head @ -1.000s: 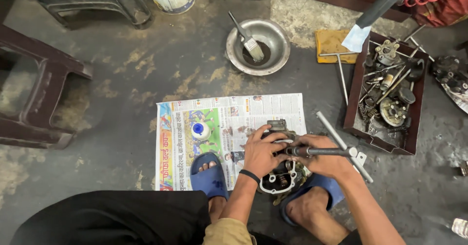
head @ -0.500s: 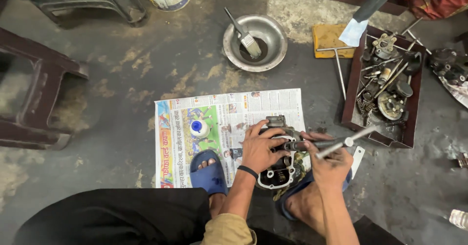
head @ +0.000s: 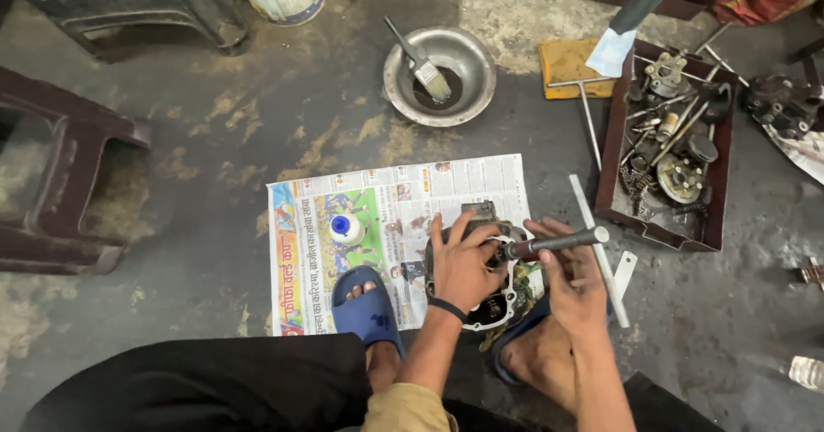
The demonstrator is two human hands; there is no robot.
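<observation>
Engine part (head: 481, 269) under both hands; T-wrench (head: 592, 243), parts tray (head: 717, 183) nearby

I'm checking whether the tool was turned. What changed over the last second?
The T-handle wrench swung: its crossbar lay flat across the right hand a second ago and now stands nearly upright, shaft still on the engine part. The left hand kept pressing that part on the newspaper. Bowl and parts tray stayed put.

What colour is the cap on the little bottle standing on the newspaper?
Blue, on a white bottle; the head view shows it clearly.
</observation>
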